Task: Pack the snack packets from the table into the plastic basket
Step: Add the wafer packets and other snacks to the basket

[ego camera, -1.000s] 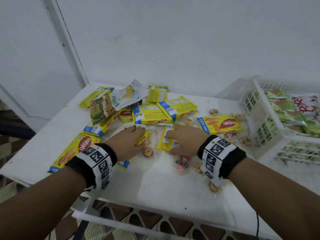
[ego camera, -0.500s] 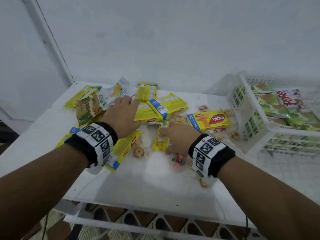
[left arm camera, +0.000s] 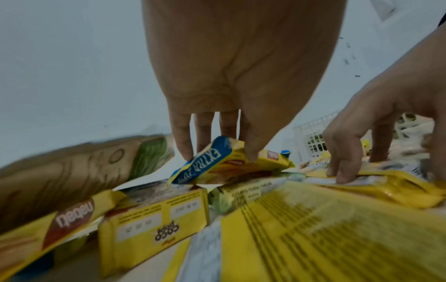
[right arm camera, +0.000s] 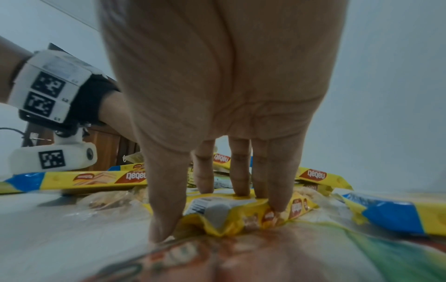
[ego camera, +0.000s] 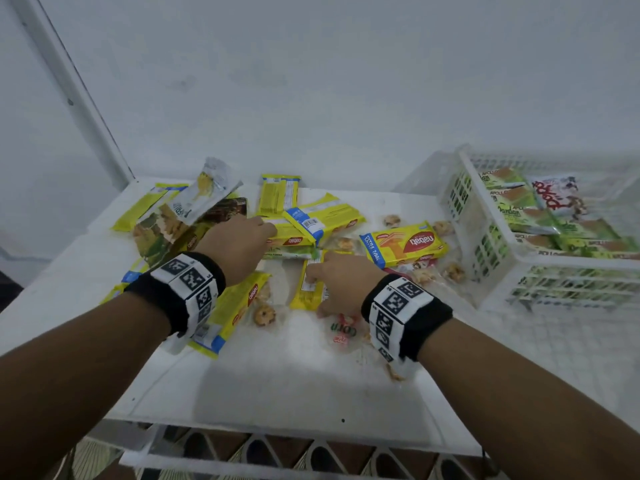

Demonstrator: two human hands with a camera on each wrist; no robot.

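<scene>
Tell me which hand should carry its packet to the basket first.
Right, probably. The right hand already pinches a small yellow packet and is nearer the plastic basket; the left hand grips a Nabati wafer packet farther away.

Both forearms reach forward toward 12 o'clock, tag bands on wrists. Left hand [ego camera: 239, 244] palm down, fingers and thumb pinching. Right hand [ego camera: 337, 278] at its 4 o'clock, palm down, fingers curled, gripping.
</scene>
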